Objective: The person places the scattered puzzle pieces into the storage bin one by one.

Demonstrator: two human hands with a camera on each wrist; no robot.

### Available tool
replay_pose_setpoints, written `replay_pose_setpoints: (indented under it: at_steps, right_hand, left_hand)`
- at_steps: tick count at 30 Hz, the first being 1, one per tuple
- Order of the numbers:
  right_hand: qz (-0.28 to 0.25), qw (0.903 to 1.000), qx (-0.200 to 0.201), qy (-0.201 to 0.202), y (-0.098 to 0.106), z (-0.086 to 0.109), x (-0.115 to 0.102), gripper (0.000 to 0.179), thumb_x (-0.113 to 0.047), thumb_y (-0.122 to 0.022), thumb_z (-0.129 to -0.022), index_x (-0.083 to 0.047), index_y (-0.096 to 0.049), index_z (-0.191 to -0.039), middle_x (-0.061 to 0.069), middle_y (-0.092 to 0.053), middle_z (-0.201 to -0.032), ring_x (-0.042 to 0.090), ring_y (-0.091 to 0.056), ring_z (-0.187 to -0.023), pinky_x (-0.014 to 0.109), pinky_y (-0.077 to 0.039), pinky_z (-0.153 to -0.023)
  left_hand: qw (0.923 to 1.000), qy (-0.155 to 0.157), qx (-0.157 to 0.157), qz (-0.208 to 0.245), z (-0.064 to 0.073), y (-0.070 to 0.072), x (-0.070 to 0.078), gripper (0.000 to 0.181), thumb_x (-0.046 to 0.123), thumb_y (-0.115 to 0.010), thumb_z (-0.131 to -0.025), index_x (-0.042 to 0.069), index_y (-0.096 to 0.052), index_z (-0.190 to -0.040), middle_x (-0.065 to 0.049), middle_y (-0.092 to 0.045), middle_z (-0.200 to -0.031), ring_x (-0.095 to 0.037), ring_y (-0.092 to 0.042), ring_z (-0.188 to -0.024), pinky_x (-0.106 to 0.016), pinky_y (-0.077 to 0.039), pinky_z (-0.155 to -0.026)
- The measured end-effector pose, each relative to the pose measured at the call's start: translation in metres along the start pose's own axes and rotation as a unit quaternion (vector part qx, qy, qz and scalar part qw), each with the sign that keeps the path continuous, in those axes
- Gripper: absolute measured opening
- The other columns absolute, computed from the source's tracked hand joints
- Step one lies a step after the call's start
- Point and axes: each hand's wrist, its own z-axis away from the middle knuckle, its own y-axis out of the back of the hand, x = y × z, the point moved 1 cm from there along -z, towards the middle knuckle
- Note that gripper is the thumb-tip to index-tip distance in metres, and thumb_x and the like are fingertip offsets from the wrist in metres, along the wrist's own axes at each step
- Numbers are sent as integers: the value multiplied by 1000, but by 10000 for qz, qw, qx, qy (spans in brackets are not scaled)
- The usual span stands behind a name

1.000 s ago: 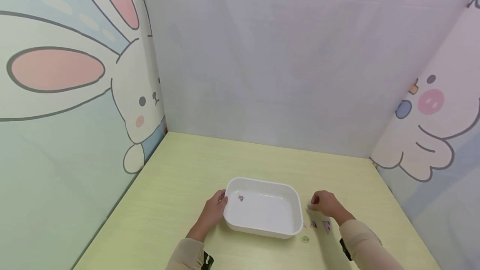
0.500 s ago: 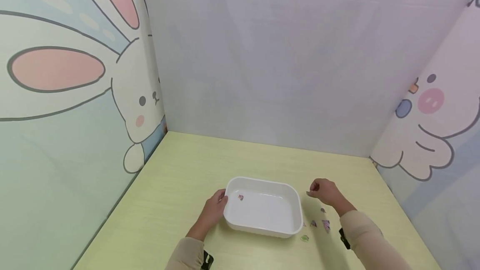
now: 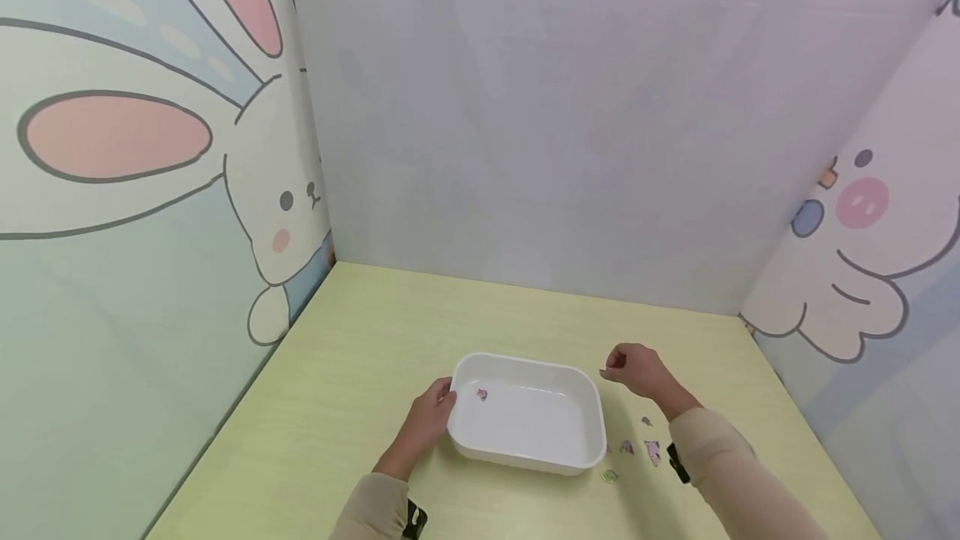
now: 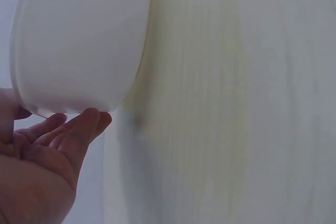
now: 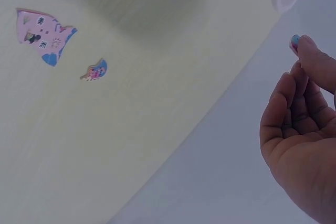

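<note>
A white plastic basin [image 3: 525, 423] stands on the table. At its left end, my left hand [image 3: 429, 419] grips the wall, thumb at the rim and fingers against the outside, as the left wrist view also shows [image 4: 47, 166]. Beyond the basin's right side, my right hand [image 3: 637, 371] is raised above the table. Between thumb and fingertips it pinches a small blue and pink puzzle piece [image 5: 295, 43], mostly covered by the fingers. Another small piece [image 3: 482, 395] lies inside the basin near its left end.
Right of the basin lie several flat loose pieces: a larger pink one with printed characters [image 5: 43, 32], a small one [image 5: 96, 70], a purplish one [image 3: 627, 447] and a green one [image 3: 610, 477]. Cartoon-printed cloth walls [image 3: 540, 123] enclose the pale yellow table [image 3: 390, 307].
My right hand has lifted the small piece off the table and carried it away from me and slightly left, towards the basin's far right corner. My left hand stays on the basin.
</note>
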Motion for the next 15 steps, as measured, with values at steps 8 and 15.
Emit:
replay_pose_setpoints:
  at_steps: [8, 15]
  right_hand:
    - [12, 10000, -69, 66, -7, -11, -26, 16, -12, -75, -85, -7, -60, -80, 0, -55, -74, 17, -51, -67, 33, -46, -58]
    - [-19, 9999, -120, 90, -18, -22, -45, 17, -11, -76, -84, -7, -60, -79, 0, -55, -73, 17, -51, -67, 32, -47, -59]
  left_hand:
    - [10000, -24, -8, 9, 0, -1, -2, 37, 17, -48, -102, -2, -53, -133, -22, -57, -131, -42, -52, -121, -58, -39, -100]
    - [10000, -62, -7, 64, 0, 0, -2, 37, 17, -48, -102, -2, -53, -133, -23, -56, -132, -42, -52, -120, -59, -40, -100]
